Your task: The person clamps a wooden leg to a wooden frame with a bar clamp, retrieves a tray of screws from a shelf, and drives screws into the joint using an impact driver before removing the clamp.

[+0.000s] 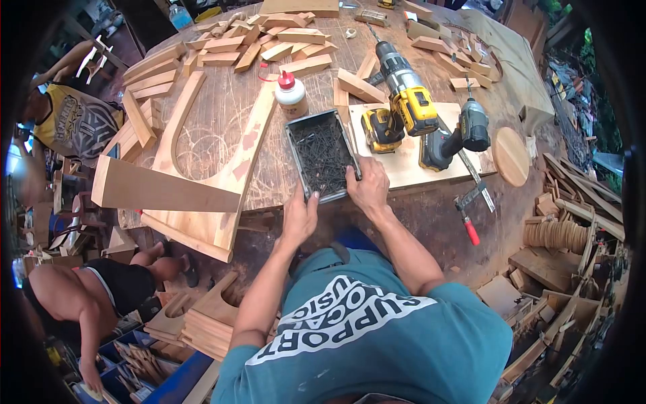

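A grey tray full of dark screws sits at the front edge of the workbench. My left hand grips its near left corner, and my right hand holds its right side, thumb over the rim. Behind the tray stands a white glue bottle with a red cap. To the right, a yellow and black drill and an impact driver stand on a pale board. Left of the tray lies a U-shaped wooden piece.
Cut wood blocks are heaped at the back of the bench. A bar clamp with a red handle juts over the front edge beside a round wooden disc. Two people are at the left, one bending near blue crates.
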Demonstrator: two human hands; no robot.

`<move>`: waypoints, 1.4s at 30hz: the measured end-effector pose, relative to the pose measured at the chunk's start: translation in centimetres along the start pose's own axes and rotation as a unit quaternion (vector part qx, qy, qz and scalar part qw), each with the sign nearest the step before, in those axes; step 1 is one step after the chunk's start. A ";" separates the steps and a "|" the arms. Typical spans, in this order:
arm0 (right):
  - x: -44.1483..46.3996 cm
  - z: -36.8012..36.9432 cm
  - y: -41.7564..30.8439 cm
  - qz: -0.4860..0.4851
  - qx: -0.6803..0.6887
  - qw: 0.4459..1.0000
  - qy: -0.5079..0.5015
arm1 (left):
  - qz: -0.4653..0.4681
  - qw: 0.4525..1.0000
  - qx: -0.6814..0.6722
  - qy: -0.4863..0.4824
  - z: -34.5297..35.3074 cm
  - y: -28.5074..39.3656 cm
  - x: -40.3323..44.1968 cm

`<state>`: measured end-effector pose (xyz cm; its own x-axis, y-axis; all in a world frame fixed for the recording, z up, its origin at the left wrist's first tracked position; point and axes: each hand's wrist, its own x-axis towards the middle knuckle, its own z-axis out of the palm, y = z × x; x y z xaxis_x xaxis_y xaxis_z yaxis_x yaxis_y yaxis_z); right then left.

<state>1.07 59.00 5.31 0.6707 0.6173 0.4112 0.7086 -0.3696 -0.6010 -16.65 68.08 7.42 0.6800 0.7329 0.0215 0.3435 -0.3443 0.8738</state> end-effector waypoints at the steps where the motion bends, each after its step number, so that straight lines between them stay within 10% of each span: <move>1: 0.8 0.0 0.0 -0.009 -0.014 1.000 0.008 | 0.020 1.000 0.008 0.001 0.1 -0.6 1.1; 20: 6.7 3.5 0.7 0.078 0.041 0.994 -0.069 | 0.025 0.999 0.020 0.001 0.5 -3.7 13.2; 26: 3.0 1.7 3.0 0.036 0.239 0.968 -0.066 | 0.004 0.972 -0.088 0.218 0.1 -3.0 12.0; 42: 1.8 1.2 5.4 0.003 0.261 0.965 -0.019 | 0.056 0.985 -0.109 0.120 -2.2 2.8 31.3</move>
<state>5.85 58.96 1.92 0.6596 0.6441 0.3874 0.4916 0.0202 -0.8706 4.19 91.32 11.62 0.5237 0.8245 0.2143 0.1106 -0.3152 0.9425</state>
